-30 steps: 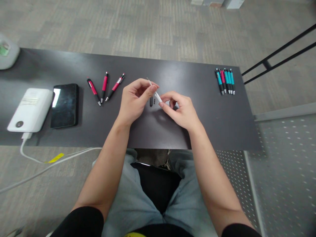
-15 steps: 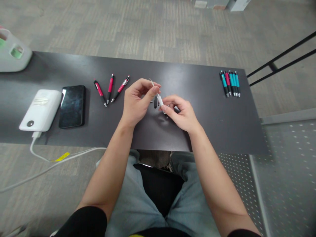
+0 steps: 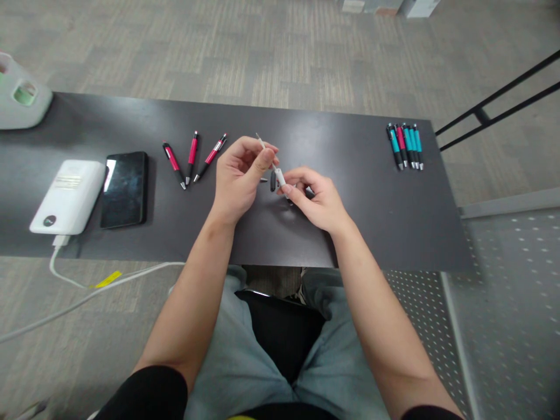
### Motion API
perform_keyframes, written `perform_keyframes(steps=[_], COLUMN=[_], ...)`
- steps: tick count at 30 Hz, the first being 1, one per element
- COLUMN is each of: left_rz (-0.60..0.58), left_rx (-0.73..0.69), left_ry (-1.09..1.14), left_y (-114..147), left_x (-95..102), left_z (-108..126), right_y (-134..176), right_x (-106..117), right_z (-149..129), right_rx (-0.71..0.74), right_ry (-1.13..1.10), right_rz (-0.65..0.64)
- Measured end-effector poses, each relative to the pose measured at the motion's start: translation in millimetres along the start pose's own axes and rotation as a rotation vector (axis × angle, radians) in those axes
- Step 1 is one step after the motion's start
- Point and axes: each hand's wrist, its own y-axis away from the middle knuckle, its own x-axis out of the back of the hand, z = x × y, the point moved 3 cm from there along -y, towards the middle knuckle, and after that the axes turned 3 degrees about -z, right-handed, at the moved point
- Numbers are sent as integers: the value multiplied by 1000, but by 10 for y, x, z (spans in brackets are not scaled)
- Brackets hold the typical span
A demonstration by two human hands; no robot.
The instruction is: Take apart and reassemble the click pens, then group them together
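The left hand (image 3: 240,175) is pinching a thin rod (image 3: 260,140) and the right hand (image 3: 317,195) a white tube (image 3: 280,177), fingertips nearly closed, presumably for fine control. Both parts are hovering above the desk (image 3: 371,221), near a black piece (image 3: 273,181).

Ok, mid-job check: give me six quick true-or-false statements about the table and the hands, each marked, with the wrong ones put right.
1. The left hand holds a thin pale rod and the right hand holds a white part. True.
2. The three pens fanned out left of the hands are teal. False: their barrels are red.
3. A small black piece shows between the hands. True.
4. The black phone lies right of the hands. False: it lies left of them, beside a white device.
5. A white cable is plugged into that device. True.
6. The pen group at the right is all teal. False: it includes a red pen.
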Motion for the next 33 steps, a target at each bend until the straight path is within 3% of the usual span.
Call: perform_keyframes(steps=[6,11,18,24,28,33], left_rz=[-5,-27,-1,3,-56,0], left_rx=[-9,-61,-26,-142,-63,-35], left_ry=[-54,30,-108,3,-14,-95], left_y=[13,24,11,24,43,38], left_x=[-35,-29,29,5,-35,9], left_z=[-7,39,3,61,53,19], right_y=[13,24,14,23,21,24], right_x=[0,15,10,23,27,28], right_z=[7,7,9,-12,-16,-24], right_rx=[-43,-12,-20,-9,0,1], right_ry=[11,5,35,57,70,45], right_rz=[5,1,24,22,21,41])
